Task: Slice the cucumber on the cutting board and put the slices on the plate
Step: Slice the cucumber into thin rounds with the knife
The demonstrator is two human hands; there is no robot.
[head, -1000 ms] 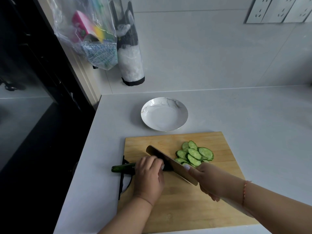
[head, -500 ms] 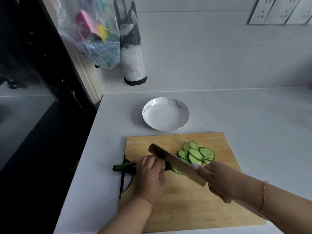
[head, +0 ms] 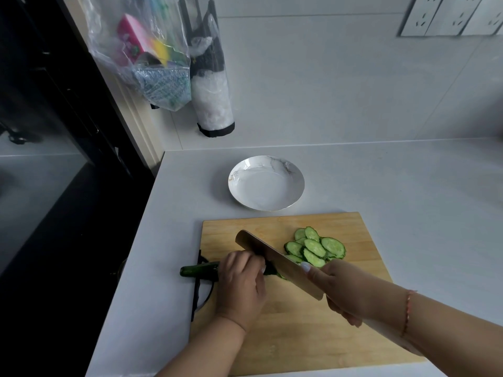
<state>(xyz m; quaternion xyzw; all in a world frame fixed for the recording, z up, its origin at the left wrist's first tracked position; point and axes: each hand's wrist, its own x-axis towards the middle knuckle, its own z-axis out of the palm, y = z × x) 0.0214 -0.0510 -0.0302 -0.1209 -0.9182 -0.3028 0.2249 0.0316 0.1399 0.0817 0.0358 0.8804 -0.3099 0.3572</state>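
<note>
A dark green cucumber (head: 198,270) lies across the left edge of the wooden cutting board (head: 353,270), its end sticking out past the board. My left hand (head: 241,287) presses down on its middle and hides it there. My right hand (head: 340,289) grips the handle of a broad knife (head: 275,261), whose blade stands tilted right beside my left fingers, at the cucumber's cut end. Several cucumber slices (head: 315,247) lie piled to the right of the blade. The white plate (head: 265,183) sits behind the board and holds nothing.
The counter's left edge (head: 128,268) drops off into a dark gap. A black wire stand (head: 200,289) pokes out from under the board's left side. A plastic bag (head: 141,55) and a bag dispenser (head: 212,85) hang on the back wall.
The knife rose a little from the cucumber half a second ago and is now back down against my left fingers. The left hand stays pressed on the cucumber.
</note>
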